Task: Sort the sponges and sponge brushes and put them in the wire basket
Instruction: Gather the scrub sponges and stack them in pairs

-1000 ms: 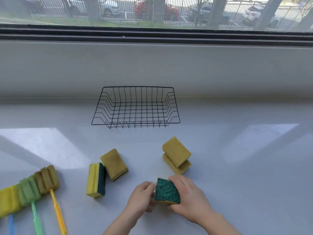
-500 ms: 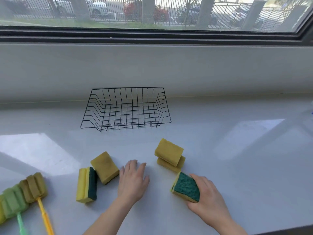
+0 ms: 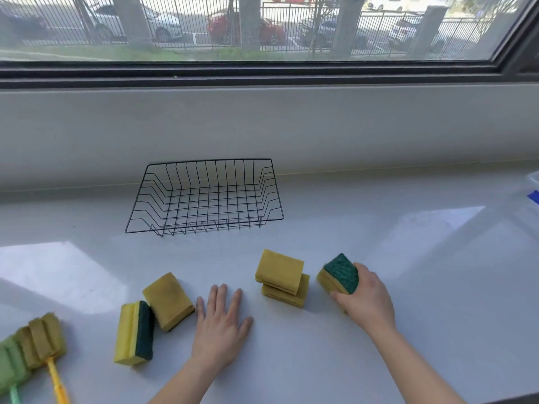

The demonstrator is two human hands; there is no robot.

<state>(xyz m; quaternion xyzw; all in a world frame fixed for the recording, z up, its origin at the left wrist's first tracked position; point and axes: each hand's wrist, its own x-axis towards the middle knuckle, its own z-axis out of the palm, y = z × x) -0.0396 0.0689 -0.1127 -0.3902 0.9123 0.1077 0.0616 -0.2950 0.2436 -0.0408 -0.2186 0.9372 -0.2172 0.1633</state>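
My right hand (image 3: 366,297) grips a yellow sponge with a green scrub face (image 3: 339,274), resting on the counter just right of a stack of two yellow sponges (image 3: 281,277). My left hand (image 3: 220,326) lies flat and open on the counter between that stack and a lone yellow sponge (image 3: 167,303). A yellow-and-green sponge (image 3: 134,333) stands on its edge left of that one. Sponge brushes lie at the lower left: one tan head on a yellow handle (image 3: 43,341) and one green head (image 3: 11,365). The black wire basket (image 3: 204,196) stands empty against the back wall.
A low white wall (image 3: 262,123) and a window rise behind the basket. A clear plastic container with a blue mark (image 3: 532,193) shows at the right edge. Sunlit patches fall on the white counter (image 3: 423,287).
My right hand carried the green-faced sponge rightward, from in front of me to beside the stack. My left hand let go of it and settled flat on the counter.
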